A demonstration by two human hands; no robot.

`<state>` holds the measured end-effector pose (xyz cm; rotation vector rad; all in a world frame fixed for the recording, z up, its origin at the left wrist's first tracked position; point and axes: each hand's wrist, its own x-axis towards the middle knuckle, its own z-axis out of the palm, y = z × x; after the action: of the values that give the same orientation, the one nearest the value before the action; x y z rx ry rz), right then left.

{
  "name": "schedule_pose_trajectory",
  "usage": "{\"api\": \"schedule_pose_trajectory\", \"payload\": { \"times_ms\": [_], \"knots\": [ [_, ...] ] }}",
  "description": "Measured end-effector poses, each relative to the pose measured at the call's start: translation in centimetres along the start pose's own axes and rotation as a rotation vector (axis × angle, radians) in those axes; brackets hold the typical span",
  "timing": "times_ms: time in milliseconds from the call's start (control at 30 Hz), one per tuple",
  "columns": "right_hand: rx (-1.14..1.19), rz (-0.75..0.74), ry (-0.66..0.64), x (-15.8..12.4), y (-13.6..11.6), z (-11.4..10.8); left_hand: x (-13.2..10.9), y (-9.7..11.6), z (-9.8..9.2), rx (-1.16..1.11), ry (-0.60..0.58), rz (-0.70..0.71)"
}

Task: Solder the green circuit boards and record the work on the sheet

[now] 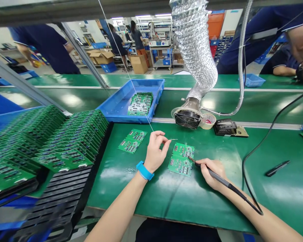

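My left hand (156, 149) pinches a thin solder wire (172, 139) that runs up and away over the bench; its free end points right, just above a green circuit board (181, 159) lying on the green mat. A blue band sits on that wrist. My right hand (212, 173) grips a black soldering iron (218, 177) like a pen, its tip resting at the board's right edge. A second green circuit board (132, 140) lies to the left of my left hand.
Racks of upright green boards (65, 143) fill the left side. A blue tray (121, 104) with boards, a fume extractor fan (187, 117) on a silver hose, a tape roll (208, 121), an iron stand (228, 128) and a black pen (277, 168) lie around. Other people work behind.
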<state>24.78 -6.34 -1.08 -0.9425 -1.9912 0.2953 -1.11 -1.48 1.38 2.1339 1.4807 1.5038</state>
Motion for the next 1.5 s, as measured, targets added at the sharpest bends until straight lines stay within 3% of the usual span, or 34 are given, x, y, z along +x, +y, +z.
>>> {"api": "schedule_pose_trajectory", "payload": {
  "times_ms": [100, 233, 433, 567, 833, 1500],
  "knots": [
    [0.0, 0.017, 0.007, -0.1, 0.0, 0.0, -0.3, 0.1, -0.6, 0.197, 0.053, 0.216],
    [-0.028, 0.053, 0.066, -0.1, -0.3, -0.5, -1.6, 1.0, 0.1, 0.205, -0.071, 0.364],
    [0.089, 0.053, 0.116, 0.1, -0.6, -1.3, -3.0, 2.0, 2.1, -0.039, -0.364, 0.056],
    [0.163, 0.047, 0.124, 0.2, -0.7, -1.6, -3.3, 2.2, 2.5, -0.086, -0.486, -0.009],
    [0.196, 0.068, 0.108, 0.2, -0.8, -1.6, -3.5, 2.5, 2.6, -0.085, -0.484, -0.023],
    [0.223, 0.046, 0.058, -0.4, -0.5, -1.5, -3.9, 2.6, 2.8, -0.028, -0.522, 0.103]
  ]
}}
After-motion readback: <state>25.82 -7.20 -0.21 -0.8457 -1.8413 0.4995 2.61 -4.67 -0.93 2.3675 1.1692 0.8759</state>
